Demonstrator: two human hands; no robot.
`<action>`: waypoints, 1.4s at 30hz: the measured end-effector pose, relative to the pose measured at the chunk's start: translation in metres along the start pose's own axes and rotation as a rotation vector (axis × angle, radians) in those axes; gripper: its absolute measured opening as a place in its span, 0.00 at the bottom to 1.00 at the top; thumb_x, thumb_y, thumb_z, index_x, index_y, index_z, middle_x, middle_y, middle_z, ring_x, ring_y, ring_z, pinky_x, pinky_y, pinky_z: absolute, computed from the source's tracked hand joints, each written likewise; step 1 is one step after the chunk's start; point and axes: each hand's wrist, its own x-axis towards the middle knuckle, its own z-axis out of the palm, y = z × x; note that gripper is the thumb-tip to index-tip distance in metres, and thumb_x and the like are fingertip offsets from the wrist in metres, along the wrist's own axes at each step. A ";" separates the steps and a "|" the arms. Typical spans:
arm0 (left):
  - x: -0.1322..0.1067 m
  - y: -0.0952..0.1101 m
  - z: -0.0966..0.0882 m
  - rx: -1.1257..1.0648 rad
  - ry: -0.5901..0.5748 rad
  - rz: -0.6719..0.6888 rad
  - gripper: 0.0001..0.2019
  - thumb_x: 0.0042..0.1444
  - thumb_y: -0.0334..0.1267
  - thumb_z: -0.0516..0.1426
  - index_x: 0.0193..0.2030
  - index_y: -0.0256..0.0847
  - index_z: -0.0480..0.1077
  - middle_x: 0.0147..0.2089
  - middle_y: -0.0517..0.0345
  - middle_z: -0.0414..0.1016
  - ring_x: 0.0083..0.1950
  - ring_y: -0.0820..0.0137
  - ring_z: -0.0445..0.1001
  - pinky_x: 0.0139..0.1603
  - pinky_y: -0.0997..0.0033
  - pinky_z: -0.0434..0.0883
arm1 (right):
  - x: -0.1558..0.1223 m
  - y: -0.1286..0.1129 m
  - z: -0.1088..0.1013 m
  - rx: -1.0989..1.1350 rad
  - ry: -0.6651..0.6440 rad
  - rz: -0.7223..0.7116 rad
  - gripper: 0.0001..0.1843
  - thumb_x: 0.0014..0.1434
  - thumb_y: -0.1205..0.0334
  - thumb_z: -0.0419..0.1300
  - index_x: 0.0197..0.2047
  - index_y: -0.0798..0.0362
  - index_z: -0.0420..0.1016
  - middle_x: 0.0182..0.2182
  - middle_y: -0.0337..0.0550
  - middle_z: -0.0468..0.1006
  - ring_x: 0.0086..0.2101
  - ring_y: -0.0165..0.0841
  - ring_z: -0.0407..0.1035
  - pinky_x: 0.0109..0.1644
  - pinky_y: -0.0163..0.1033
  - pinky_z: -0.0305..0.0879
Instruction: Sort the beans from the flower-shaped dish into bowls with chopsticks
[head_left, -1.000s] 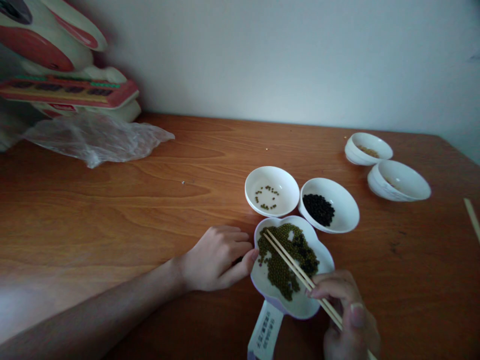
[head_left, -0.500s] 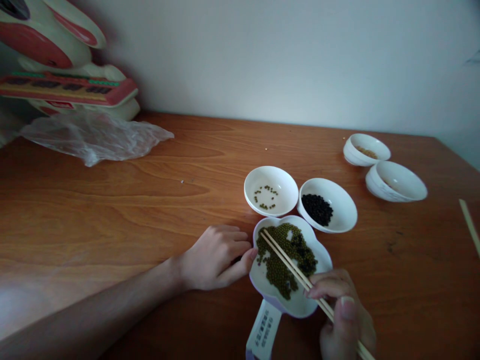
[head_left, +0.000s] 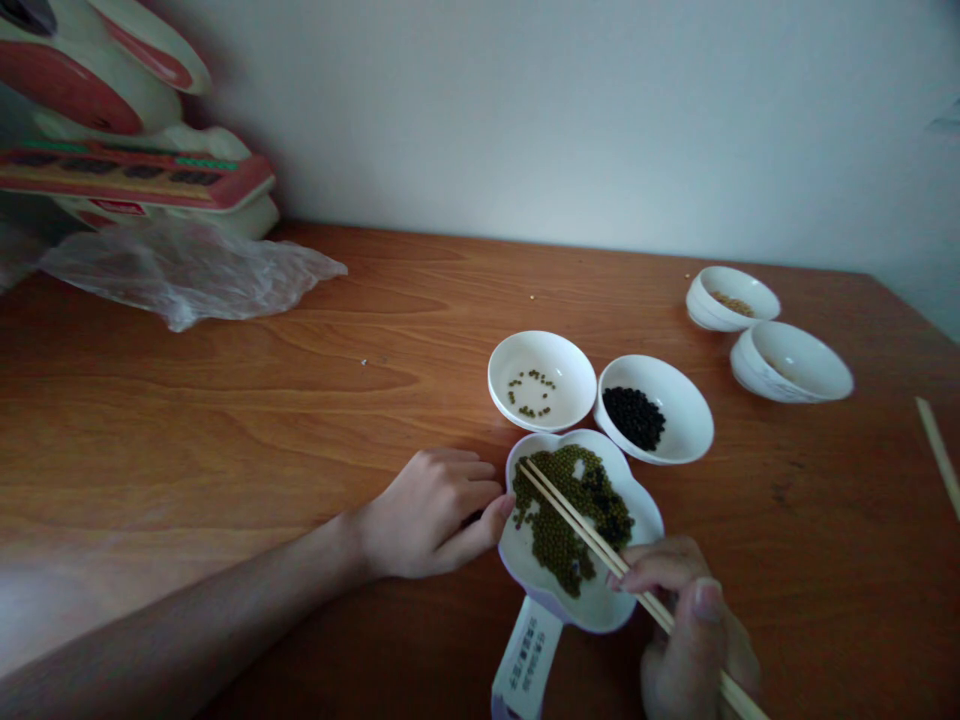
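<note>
- My right grip [head_left: 694,625] is closed around the chopsticks [head_left: 581,527], at the dish's near right side.
- The chopsticks slant away from it across the dish [head_left: 619,610], tips over the green beans [head_left: 555,540] by the far left rim; I can't tell whether they pinch one.
- Those beans lie ahead and to the left of that grip, spread over the dish's middle; a dark cluster [head_left: 613,510] sits at their right edge, nearer to it.
- My left grip [head_left: 435,515] rests on the surface [head_left: 420,370], fingers loosely bent, thumb at the dish's left rim; I can't tell whether it grasps the rim.
- The dish's labelled handle [head_left: 527,655] points toward me, between the two grips.
- Just beyond the dish stand two bowls side by side: the left bowl [head_left: 566,390] with a few green beans, the right bowl [head_left: 686,420] with a black pile [head_left: 634,418].
- Two more bowls [head_left: 825,375] stand farther right, well apart from either grip.
</note>
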 end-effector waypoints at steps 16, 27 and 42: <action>-0.001 0.000 0.000 0.006 0.006 0.006 0.19 0.74 0.39 0.45 0.32 0.39 0.67 0.32 0.57 0.72 0.32 0.71 0.68 0.36 0.67 0.62 | -0.001 -0.004 -0.003 -0.011 -0.048 0.013 0.25 0.74 0.54 0.46 0.32 0.51 0.79 0.30 0.45 0.77 0.34 0.36 0.72 0.34 0.41 0.68; 0.000 0.000 -0.001 0.007 0.003 0.001 0.19 0.75 0.39 0.45 0.31 0.39 0.67 0.32 0.57 0.72 0.32 0.71 0.68 0.36 0.67 0.63 | -0.001 -0.001 -0.005 0.005 -0.052 0.022 0.32 0.74 0.44 0.43 0.29 0.51 0.78 0.28 0.45 0.75 0.32 0.37 0.71 0.33 0.41 0.68; -0.002 0.000 0.000 0.009 -0.007 -0.008 0.19 0.75 0.40 0.45 0.32 0.40 0.66 0.32 0.57 0.71 0.32 0.70 0.67 0.37 0.66 0.62 | 0.000 -0.005 -0.002 0.049 0.004 0.013 0.30 0.76 0.52 0.42 0.32 0.51 0.79 0.28 0.45 0.79 0.33 0.36 0.74 0.33 0.41 0.69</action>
